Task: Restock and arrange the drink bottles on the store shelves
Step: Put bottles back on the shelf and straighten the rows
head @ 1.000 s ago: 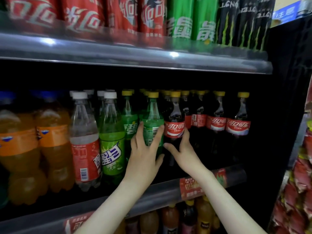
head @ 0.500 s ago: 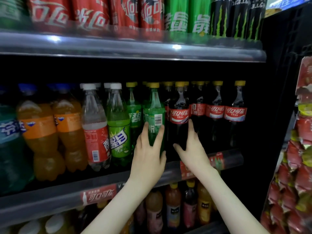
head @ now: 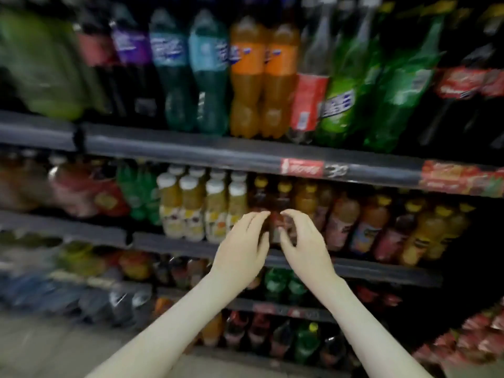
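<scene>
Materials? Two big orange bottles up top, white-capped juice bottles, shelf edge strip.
Orange bottles: likely clear glossy plastic; liquid shows through, moulded waist.
White-capped juice bottles: translucent, plastic or glass; too blurred to tell.
Shelf edge strip: dark, faint sheen; plastic or painted metal.

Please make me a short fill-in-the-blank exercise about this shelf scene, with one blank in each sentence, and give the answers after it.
1. The left hand and the right hand reach toward a dark bottle that has a ____ cap.
2. The juice bottles directly left of it have ____ caps.
3. On the shelf above, right of the two bottles with orange labels, stands a clear bottle with a ____ label.

Missing words: yellow; white; red.
</scene>
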A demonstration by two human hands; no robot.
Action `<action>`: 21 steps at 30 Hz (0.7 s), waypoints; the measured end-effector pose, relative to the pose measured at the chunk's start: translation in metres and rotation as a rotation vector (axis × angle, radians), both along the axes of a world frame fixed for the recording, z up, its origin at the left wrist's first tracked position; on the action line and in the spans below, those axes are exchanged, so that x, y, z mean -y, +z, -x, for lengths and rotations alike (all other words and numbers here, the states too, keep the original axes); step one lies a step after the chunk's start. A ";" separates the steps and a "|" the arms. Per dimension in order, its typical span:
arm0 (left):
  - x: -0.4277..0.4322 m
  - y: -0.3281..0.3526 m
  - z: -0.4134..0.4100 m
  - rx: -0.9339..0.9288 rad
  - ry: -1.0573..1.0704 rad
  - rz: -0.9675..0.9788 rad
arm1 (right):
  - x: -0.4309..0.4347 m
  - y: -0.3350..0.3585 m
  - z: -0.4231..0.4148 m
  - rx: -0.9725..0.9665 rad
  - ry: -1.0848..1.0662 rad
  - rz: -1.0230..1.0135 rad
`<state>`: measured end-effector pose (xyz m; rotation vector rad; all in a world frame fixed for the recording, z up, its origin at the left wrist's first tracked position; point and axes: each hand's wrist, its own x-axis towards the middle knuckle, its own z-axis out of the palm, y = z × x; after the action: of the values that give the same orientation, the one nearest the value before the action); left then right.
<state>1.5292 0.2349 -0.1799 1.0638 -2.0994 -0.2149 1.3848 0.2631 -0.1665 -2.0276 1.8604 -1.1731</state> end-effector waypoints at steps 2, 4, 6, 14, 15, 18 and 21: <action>-0.019 -0.027 -0.055 0.067 0.108 -0.147 | -0.006 -0.020 -0.047 0.016 0.105 -0.157; -0.042 -0.048 -0.109 0.092 0.200 -0.273 | -0.013 -0.040 -0.096 0.003 0.218 -0.287; -0.065 -0.064 -0.161 0.110 0.284 -0.370 | -0.022 -0.057 -0.147 -0.013 0.331 -0.355; -0.135 -0.100 -0.333 0.118 0.604 -0.582 | -0.045 -0.098 -0.334 -0.103 0.705 -0.482; -0.139 -0.102 -0.352 0.108 0.643 -0.596 | -0.045 -0.101 -0.356 -0.122 0.750 -0.492; -0.144 -0.112 -0.408 0.061 0.739 -0.631 | -0.033 -0.111 -0.418 -0.190 0.861 -0.518; -0.140 -0.127 -0.465 -0.016 0.825 -0.642 | -0.012 -0.123 -0.484 -0.222 0.951 -0.548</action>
<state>1.9945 0.3746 -0.3065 2.1902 -1.4213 -0.4888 1.8684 0.2750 -0.2896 -2.2634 0.8554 -0.1688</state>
